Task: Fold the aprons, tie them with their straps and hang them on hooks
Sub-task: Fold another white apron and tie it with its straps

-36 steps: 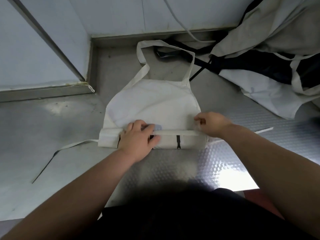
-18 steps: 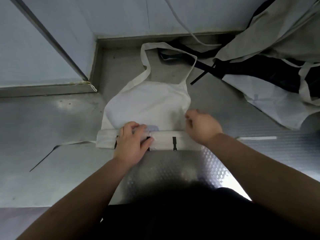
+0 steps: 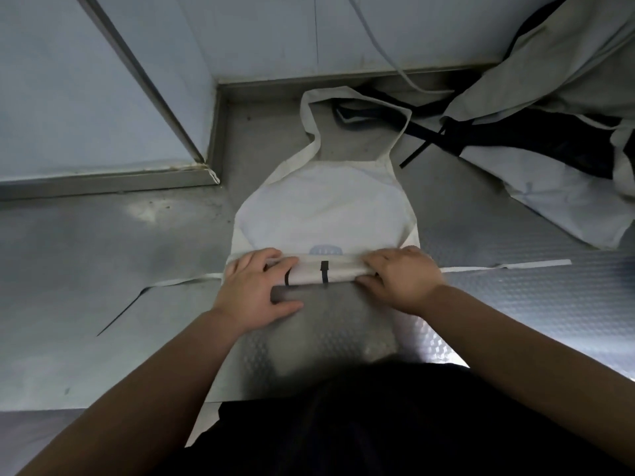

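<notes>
A white apron (image 3: pixel 323 214) lies flat on the metal counter (image 3: pixel 103 255), bib away from me, its neck loop (image 3: pixel 354 97) at the far end. Its near part is rolled into a narrow band (image 3: pixel 326 271) with black marks. My left hand (image 3: pixel 254 286) grips the left end of the roll, fingers over the top and thumb on the counter. My right hand (image 3: pixel 398 276) holds the right end, fingers curled over it. A waist strap (image 3: pixel 508 265) trails right, another strap (image 3: pixel 185 280) trails left.
A heap of other white and black aprons (image 3: pixel 556 132) fills the back right corner. A white cord (image 3: pixel 388 56) hangs down the back wall. A raised metal ledge (image 3: pixel 103 182) borders the left. My dark clothing is at the bottom edge.
The roll has advanced farther up the apron toward the bib. My right hand shifted from the roll's top edge onto its right end, and my left hand spread over the left end.
</notes>
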Tool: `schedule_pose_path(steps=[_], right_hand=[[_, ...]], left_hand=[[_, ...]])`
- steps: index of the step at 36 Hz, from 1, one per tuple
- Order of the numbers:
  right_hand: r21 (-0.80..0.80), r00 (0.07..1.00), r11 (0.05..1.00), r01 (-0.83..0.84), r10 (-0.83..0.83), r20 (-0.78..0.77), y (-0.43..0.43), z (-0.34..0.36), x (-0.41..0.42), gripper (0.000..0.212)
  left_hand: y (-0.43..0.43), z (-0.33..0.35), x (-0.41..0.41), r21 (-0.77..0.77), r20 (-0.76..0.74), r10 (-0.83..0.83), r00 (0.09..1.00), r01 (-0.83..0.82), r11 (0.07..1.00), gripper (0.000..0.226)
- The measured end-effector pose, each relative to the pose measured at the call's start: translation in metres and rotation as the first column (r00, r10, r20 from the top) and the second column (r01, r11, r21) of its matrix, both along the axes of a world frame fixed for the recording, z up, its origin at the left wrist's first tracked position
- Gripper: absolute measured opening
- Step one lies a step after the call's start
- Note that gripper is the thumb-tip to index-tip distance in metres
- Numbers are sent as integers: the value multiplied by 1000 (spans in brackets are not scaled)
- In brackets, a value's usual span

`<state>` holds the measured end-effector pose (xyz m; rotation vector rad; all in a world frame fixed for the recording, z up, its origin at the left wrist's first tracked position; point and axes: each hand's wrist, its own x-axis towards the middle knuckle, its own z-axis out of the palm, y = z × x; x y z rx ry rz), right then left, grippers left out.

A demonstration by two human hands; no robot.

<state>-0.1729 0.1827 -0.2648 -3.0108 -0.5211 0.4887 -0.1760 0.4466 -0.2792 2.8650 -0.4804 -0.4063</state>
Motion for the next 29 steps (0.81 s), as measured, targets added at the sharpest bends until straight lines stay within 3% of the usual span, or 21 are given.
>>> schedule_pose_path(steps=[4, 6, 12, 16, 20, 24, 27, 29], right_hand=[[32, 997, 997, 64, -63, -38, -1, 8, 5, 42], [37, 997, 996, 79, -78, -31, -2, 11, 10, 40], [-78, 987, 984, 159, -157, 31, -3, 17, 21, 40], [-163, 991, 977, 134, -131, 28, 12, 17, 22, 46], [-141, 986, 979, 150, -159, -51, 15, 8, 24, 48], [103, 962, 965, 241, -224, -154, 4, 3, 25, 51], [29, 966, 979, 200, -192, -171, 1, 0, 25, 79], [-60, 975, 985, 160, -168, -148, 3, -5, 24, 87]], left_hand=[[12, 0, 20, -140, 41, -17, 999, 23, 990, 61], [14, 8, 31, -151, 28, -50, 998, 53, 987, 59], [13, 24, 64, -33, -104, -27, 994, 23, 999, 29], [0, 17, 75, 195, -30, -28, 999, 33, 980, 34], [-1, 7, 80, 287, 78, -11, 997, -11, 958, 38], [3, -7, 72, 72, 244, -110, 963, 96, 993, 43], [5, -16, 68, -45, 183, -163, 970, 174, 984, 43], [6, -15, 64, -33, 118, -167, 979, 172, 985, 46]])
